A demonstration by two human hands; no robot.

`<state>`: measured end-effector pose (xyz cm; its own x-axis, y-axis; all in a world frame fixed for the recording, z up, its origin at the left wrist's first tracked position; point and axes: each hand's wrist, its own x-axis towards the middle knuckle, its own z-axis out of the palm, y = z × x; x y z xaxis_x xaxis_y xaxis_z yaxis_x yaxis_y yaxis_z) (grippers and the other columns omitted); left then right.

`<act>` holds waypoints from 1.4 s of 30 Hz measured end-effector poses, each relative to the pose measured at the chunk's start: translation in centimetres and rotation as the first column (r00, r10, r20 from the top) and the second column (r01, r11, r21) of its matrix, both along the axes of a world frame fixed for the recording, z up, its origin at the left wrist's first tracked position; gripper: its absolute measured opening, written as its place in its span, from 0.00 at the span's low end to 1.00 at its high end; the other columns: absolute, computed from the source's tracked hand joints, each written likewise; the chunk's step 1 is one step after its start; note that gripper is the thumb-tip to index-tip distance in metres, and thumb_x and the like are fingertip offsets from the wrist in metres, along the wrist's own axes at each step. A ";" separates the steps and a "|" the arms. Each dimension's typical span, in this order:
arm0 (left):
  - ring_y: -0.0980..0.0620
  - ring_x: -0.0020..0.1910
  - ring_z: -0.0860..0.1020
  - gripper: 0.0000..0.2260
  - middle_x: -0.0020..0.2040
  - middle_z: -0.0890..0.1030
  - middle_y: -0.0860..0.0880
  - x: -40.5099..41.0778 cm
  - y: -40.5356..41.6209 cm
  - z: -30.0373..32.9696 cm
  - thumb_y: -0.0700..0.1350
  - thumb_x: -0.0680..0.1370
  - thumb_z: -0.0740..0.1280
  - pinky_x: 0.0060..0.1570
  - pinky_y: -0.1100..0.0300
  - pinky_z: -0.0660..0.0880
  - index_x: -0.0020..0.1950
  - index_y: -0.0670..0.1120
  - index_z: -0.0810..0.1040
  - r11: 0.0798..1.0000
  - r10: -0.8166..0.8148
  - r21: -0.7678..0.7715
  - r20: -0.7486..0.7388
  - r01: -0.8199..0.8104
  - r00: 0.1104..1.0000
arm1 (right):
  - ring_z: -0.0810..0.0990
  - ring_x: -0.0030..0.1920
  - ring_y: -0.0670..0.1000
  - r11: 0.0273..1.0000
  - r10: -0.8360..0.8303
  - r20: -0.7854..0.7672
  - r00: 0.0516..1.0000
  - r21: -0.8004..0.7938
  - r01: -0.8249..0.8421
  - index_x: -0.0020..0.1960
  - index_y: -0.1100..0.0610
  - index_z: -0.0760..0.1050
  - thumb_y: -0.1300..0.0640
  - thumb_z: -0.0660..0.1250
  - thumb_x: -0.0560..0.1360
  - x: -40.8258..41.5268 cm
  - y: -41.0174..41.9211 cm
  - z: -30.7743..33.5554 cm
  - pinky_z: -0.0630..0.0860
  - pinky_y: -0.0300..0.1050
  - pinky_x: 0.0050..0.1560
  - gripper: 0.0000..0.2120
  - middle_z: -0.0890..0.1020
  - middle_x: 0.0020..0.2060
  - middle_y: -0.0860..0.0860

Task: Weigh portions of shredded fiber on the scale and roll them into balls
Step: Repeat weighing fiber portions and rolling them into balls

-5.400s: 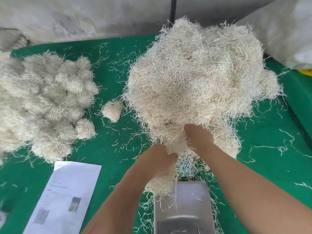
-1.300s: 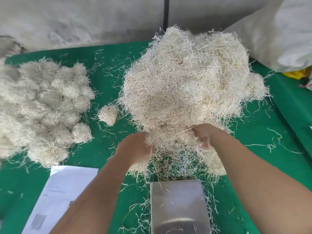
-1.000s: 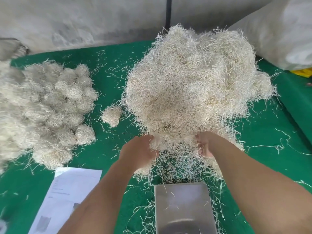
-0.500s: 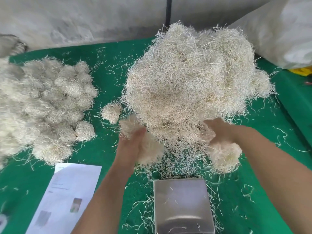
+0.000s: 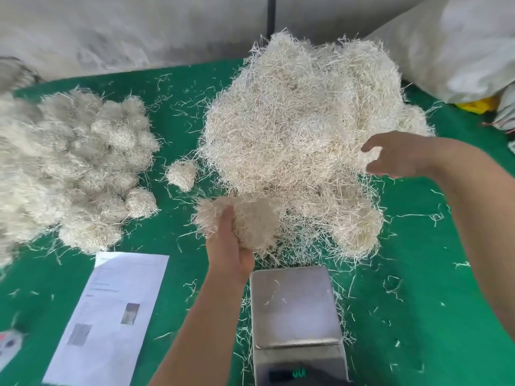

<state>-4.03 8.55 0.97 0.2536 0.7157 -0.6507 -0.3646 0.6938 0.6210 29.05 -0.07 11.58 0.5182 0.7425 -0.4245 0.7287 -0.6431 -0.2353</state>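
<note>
Left hand (image 5: 227, 247) now clenched around a pulled-off tuft of shredded fiber (image 5: 245, 221), held just beyond the far edge of the scale (image 5: 295, 305) and no longer tangled in the big loose heap (image 5: 301, 121). Right hand (image 5: 395, 156) drawn back and up to the heap's right flank, fingers loosely spread over the strands, grasping nothing that can be made out. A moment ago both buried in the near edge of the heap, tearing a portion free; separation now done. Scale pan bare but for a few stray strands, green digits lit on the display (image 5: 299, 373) yet unreadable. Likely next: tuft lowered onto the pan, then topped up or thinned by the reading. Finished balls (image 5: 78, 168) piled at the left on the green worktop (image 5: 418, 274), one lone ball (image 5: 181, 174) between pile and heap. Printed sheet (image 5: 111, 313) lying near left of the scale.
</note>
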 end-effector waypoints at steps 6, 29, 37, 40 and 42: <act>0.44 0.54 0.86 0.15 0.55 0.87 0.42 2.3 -4.2 0.2 0.50 0.81 0.70 0.52 0.49 0.84 0.63 0.43 0.80 0.991 -0.110 -0.057 0.150 0.120 0.983 | 0.78 0.52 0.37 0.936 0.160 -0.591 0.791 0.344 0.068 0.76 0.31 0.59 0.36 0.76 0.70 -16.6 -3.2 -4.8 0.77 0.44 0.58 0.40 0.73 0.63 0.32; 0.50 0.50 0.82 0.12 0.54 0.82 0.49 -9.3 -8.3 -6.6 0.54 0.80 0.69 0.44 0.55 0.76 0.61 0.54 0.71 0.856 -0.214 0.243 -0.636 0.456 0.741 | 0.75 0.50 0.55 0.977 -0.174 -0.271 0.947 0.074 0.200 0.52 0.54 0.72 0.39 0.61 0.82 -21.4 -11.5 -17.6 0.73 0.53 0.58 0.18 0.75 0.50 0.51; 0.49 0.56 0.78 0.20 0.61 0.80 0.46 -10.7 -7.9 -7.5 0.52 0.82 0.66 0.55 0.49 0.74 0.72 0.54 0.65 0.904 -0.212 0.170 -0.621 0.393 0.755 | 0.83 0.49 0.54 0.950 -0.170 -0.415 0.894 0.170 0.260 0.79 0.55 0.59 0.49 0.68 0.81 -20.6 -13.6 -17.3 0.79 0.50 0.51 0.31 0.74 0.61 0.55; 0.52 0.57 0.80 0.18 0.62 0.81 0.49 -8.0 -9.3 -6.7 0.54 0.85 0.61 0.57 0.51 0.78 0.76 0.53 0.70 0.720 -0.356 0.260 -0.658 0.644 0.664 | 0.80 0.52 0.54 0.925 -0.151 -0.458 0.876 0.246 0.288 0.80 0.47 0.55 0.48 0.69 0.81 -21.3 -13.0 -16.9 0.78 0.52 0.56 0.33 0.72 0.57 0.52; 0.57 0.54 0.79 0.19 0.61 0.80 0.56 -6.4 -10.2 -6.0 0.51 0.86 0.61 0.51 0.61 0.77 0.77 0.54 0.69 0.605 -0.440 0.292 -0.652 0.741 0.617 | 0.77 0.47 0.51 0.900 -0.140 -0.496 0.857 0.298 0.319 0.76 0.45 0.58 0.48 0.67 0.81 -21.8 -12.6 -16.7 0.76 0.47 0.49 0.28 0.72 0.50 0.50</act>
<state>-10.46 -1.63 -5.04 0.5132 0.7531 -0.4116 0.4542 0.1686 0.8748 7.29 -12.70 -5.14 0.5095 0.7710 -0.3821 0.3242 -0.5834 -0.7447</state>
